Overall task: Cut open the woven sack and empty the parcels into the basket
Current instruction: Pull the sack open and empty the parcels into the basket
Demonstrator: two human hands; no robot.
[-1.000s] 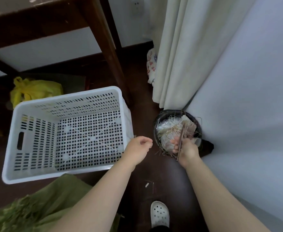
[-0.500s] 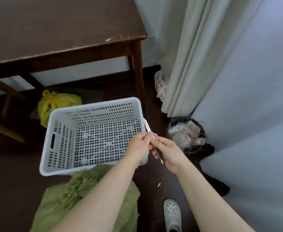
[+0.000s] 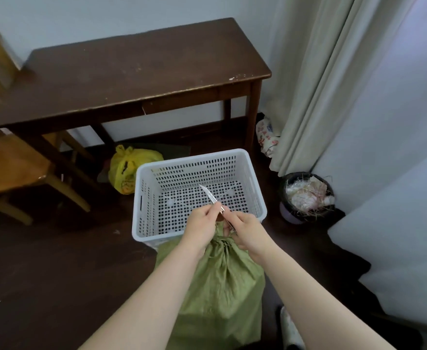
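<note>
The dark floor [image 3: 55, 261] carries the basket [image 3: 192, 157], the sack [image 3: 222, 286] just before it, a yellow bag [image 3: 129, 168], bin [image 3: 288, 213], table [image 3: 131, 72] and chair [image 3: 10, 168].

The green woven sack [image 3: 220, 286], neck tied shut, stands upright just beside the white perforated basket [image 3: 194, 170].

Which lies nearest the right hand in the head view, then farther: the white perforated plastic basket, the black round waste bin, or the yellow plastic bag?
1. White perforated plastic basket, just ahead of the right hand.
2. Black round waste bin, off to its right.
3. Yellow plastic bag, far left, beyond the basket.
</note>
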